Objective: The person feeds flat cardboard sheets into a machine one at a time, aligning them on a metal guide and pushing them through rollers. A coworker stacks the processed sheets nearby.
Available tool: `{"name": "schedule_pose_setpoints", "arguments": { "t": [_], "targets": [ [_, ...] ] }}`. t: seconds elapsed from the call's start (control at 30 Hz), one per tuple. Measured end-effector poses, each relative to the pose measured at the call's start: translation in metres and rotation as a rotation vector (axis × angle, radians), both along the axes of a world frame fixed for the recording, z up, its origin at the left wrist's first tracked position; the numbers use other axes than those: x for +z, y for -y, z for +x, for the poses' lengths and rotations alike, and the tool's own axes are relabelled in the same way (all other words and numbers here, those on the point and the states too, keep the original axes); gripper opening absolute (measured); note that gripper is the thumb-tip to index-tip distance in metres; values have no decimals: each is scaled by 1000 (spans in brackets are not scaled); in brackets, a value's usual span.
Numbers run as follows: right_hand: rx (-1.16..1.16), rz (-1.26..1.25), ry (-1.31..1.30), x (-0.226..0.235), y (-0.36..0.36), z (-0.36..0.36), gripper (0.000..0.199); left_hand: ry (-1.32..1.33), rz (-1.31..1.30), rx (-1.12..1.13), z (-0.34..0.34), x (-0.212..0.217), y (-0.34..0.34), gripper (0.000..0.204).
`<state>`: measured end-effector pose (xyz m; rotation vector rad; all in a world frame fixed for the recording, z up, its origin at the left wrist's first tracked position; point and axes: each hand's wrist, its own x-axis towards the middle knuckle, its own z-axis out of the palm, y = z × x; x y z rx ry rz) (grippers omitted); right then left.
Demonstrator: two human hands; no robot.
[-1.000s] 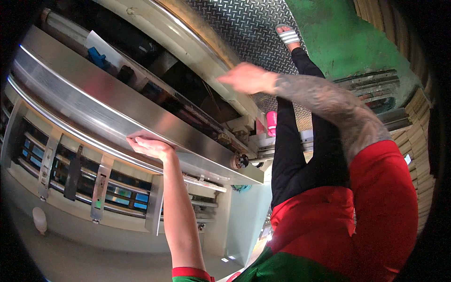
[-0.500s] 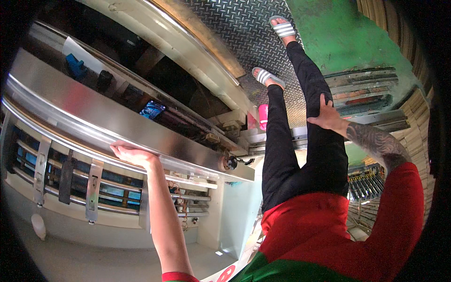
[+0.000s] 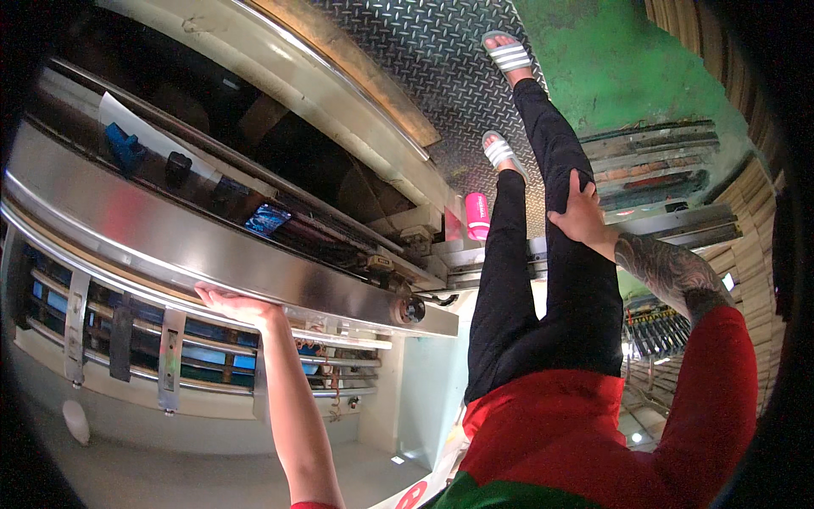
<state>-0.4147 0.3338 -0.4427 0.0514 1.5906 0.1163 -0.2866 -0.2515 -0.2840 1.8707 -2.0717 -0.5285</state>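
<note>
My left hand [image 3: 233,306] lies against the lower edge of a long, shiny metal beam [image 3: 212,254] on a machine. Its fingers stretch out to the left along that edge, and some of them are partly hidden. Over on the right, my right hand [image 3: 583,216] rests on the leg of my black trousers [image 3: 581,314] near the knee, thumb and fingers apart. No object shows in either hand. Behind the beam, a phone with a lit screen [image 3: 267,220] lies on a dark ledge, along with a blue object [image 3: 125,146] and a small black object [image 3: 178,167].
Metal bars with upright brackets [image 3: 171,356] run below the beam. A dark round knob [image 3: 412,310] sits at the beam's right end. A pink bottle [image 3: 477,215] stands by my legs on patterned metal plate flooring [image 3: 407,81]. Green floor [image 3: 602,76] and stacked sheets [image 3: 746,212] are at right.
My left foot has shifted right, closer to the other foot, and more of the pink bottle shows. The view has moved slightly. Both hands stay where they were.
</note>
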Motion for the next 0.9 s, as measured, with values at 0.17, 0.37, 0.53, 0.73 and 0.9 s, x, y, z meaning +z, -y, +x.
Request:
{"name": "schedule_pose_setpoints", "arguments": {
  "t": [0.17, 0.37, 0.53, 0.73, 0.9],
  "targets": [
    [0, 12, -38, -1, 7, 6, 119, 161, -30, -36, -16, 4, -8, 68],
    [-21, 59, -35, -4, 12, 10, 120, 121, 51, -14, -4, 7, -1, 68],
    [-18, 96, -43, -6, 15, 8, 120, 489, -87, -379, 20, 10, 10, 67],
    [-103, -8, -140, -12, 13, 11, 117, 389, -208, -587, 38, 7, 26, 72],
    [-57, -47, -151, -17, 1, 10, 107, 292, -349, -794, 54, -9, 30, 67]
  ]
}}
